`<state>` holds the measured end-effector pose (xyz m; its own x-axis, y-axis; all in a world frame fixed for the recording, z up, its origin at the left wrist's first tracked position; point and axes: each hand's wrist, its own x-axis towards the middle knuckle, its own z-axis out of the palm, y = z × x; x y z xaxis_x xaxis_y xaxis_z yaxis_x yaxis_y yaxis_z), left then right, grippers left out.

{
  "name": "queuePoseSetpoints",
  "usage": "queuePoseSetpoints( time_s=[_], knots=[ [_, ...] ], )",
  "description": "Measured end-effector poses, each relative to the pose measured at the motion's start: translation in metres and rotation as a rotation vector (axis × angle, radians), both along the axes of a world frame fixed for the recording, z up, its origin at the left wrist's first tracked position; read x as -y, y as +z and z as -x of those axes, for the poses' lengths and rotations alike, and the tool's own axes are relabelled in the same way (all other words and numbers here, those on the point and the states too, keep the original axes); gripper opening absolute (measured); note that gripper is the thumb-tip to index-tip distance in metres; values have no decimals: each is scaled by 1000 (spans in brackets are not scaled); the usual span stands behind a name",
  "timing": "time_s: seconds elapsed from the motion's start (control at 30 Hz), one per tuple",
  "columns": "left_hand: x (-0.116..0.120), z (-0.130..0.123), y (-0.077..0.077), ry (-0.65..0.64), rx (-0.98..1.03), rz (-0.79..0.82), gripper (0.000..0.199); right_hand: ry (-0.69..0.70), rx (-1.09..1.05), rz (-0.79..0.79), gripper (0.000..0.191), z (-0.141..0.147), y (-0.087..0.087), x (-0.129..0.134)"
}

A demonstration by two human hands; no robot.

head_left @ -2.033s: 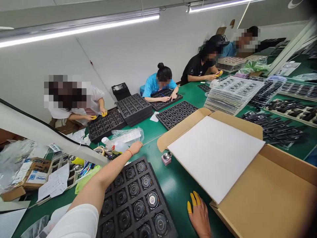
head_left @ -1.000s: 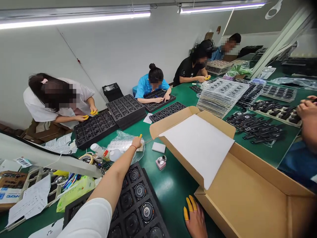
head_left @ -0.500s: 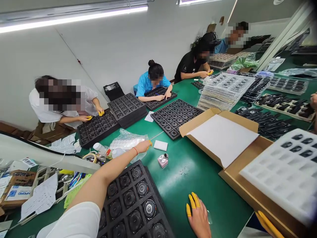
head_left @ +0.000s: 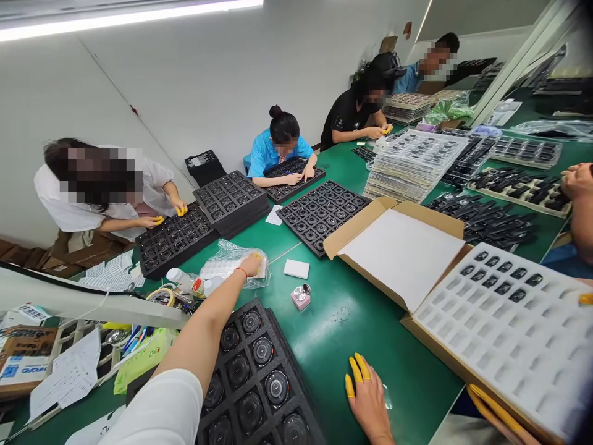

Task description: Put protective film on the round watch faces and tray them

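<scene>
My left hand, with a red cord at the wrist, reaches into the mouth of a clear plastic bag at the white pieces in it. Its fingers are mostly hidden; a bit of yellow finger cot shows. My right hand lies on the green table, fingers stretched out, yellow cots on the tips, holding nothing. A small clear scrap is beside it. Under my left forearm sits a black foam tray of round black parts with lens-like rings. A white block lies right of the bag.
A small pink box with a metal top stands mid-table. On the right, a white tray with several black parts rests on an open carton, a co-worker's yellow-tipped fingers at its edge. Another black tray lies farther back. Several people sit beyond.
My left hand has moved left and down from the bag's right end into its opening. The white tray at right has shifted left and more of it shows. My right hand stays put.
</scene>
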<state>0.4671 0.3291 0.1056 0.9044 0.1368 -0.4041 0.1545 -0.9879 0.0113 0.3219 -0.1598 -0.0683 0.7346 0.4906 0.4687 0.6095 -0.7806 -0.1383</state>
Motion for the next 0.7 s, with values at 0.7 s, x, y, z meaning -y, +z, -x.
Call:
queuePoseSetpoints(
  time_s=[0.7],
  knots=[
    [-17, 9, 8, -1, -157, 44, 29, -26, -64, -6, 45, -1, 14, -6]
  ],
)
